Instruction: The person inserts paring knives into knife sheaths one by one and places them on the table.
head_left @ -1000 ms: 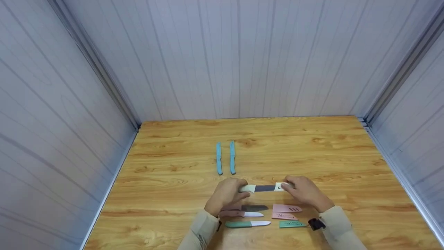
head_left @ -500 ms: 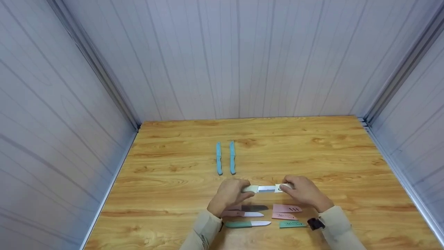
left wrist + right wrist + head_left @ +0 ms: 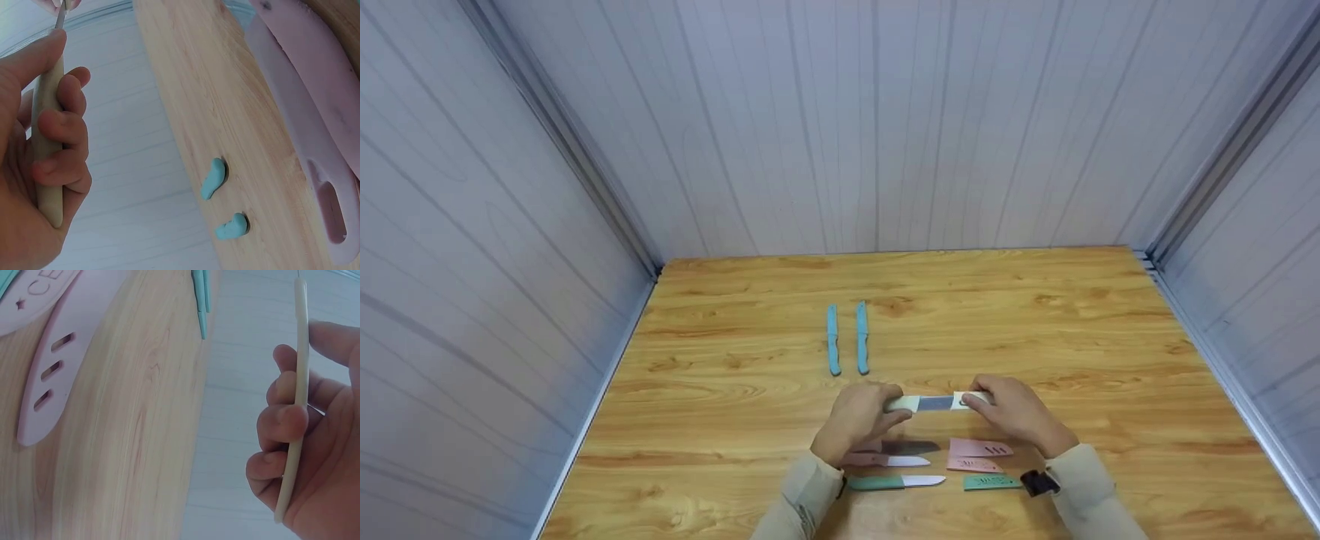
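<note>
My left hand [image 3: 851, 420] grips the cream handle [image 3: 906, 403] of a kitchen knife, its fingers curled round it in the left wrist view. The short stretch of blade [image 3: 936, 403] that shows runs into a cream blade cover [image 3: 959, 400]. That cover, a long thin strip [image 3: 300, 382] in the right wrist view, is held between the thumb and curled fingers of my right hand [image 3: 1020, 412]. Both hands are raised above the table, and the knife lies level between them. The blade's tip is hidden inside the cover.
Nearer me lie a green-handled knife [image 3: 877, 483], a pink-handled knife [image 3: 870, 460] and a dark-bladed knife [image 3: 911, 447]. Two pink covers [image 3: 979, 448] and a green cover [image 3: 991, 482] are to their right. Two blue knives [image 3: 833, 340] lie further back on the wooden table [image 3: 720, 420].
My left hand has shifted slightly right with the knife, and less of the blade shows outside the cover. My right hand has barely moved. The things on the table stay put.
</note>
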Action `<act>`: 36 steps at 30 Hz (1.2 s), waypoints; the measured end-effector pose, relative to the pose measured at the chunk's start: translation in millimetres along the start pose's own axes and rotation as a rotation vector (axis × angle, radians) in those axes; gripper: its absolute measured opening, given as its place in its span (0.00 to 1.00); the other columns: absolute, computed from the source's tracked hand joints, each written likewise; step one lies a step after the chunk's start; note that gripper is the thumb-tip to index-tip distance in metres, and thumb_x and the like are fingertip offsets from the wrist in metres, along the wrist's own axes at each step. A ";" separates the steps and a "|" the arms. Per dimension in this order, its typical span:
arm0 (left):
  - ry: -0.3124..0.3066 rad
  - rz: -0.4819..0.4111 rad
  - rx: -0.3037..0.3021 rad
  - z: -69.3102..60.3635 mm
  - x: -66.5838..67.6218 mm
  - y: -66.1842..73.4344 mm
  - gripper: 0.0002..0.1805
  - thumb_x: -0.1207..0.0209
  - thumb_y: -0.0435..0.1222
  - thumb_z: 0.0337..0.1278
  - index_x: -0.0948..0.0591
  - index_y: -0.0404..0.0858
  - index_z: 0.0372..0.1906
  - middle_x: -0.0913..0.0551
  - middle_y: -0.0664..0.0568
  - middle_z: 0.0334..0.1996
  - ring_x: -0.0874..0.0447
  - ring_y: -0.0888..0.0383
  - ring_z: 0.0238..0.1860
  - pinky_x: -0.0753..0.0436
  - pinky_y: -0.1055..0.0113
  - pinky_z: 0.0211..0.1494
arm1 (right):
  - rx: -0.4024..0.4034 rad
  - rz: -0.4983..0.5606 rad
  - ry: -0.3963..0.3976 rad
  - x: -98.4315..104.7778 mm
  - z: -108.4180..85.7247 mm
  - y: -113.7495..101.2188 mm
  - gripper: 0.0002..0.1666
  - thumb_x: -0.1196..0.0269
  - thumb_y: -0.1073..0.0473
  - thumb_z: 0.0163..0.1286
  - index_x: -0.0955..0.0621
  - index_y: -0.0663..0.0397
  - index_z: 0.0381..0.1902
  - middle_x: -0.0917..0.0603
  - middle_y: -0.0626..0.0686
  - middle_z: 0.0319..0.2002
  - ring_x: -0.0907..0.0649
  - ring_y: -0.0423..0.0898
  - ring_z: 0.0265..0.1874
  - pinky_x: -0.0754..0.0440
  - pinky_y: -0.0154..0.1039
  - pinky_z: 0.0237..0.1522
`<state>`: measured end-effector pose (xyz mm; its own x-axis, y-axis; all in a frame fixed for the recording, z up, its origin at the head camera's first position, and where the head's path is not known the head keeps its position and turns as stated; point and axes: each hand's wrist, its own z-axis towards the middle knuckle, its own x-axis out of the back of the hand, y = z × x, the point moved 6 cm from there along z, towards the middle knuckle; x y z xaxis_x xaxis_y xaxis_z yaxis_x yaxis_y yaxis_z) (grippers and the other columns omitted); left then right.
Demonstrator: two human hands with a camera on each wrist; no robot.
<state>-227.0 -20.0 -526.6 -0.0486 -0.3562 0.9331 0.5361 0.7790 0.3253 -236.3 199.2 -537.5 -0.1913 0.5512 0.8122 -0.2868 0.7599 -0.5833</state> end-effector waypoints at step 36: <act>-0.006 0.034 0.028 8.2 -2.7 10.5 0.16 0.37 0.53 0.54 0.15 0.47 0.40 0.16 0.59 0.31 0.23 0.64 0.28 0.27 0.69 0.29 | -0.009 0.020 -0.020 -10.7 4.0 -9.7 0.12 0.41 0.44 0.67 0.21 0.45 0.35 0.22 0.43 0.30 0.26 0.41 0.26 0.28 0.41 0.30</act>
<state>-228.1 -6.6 -524.4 -0.0364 -0.3264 0.9445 0.5135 0.8048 0.2978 -235.2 184.6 -540.5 -0.2152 0.5594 0.8005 -0.2742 0.7521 -0.5993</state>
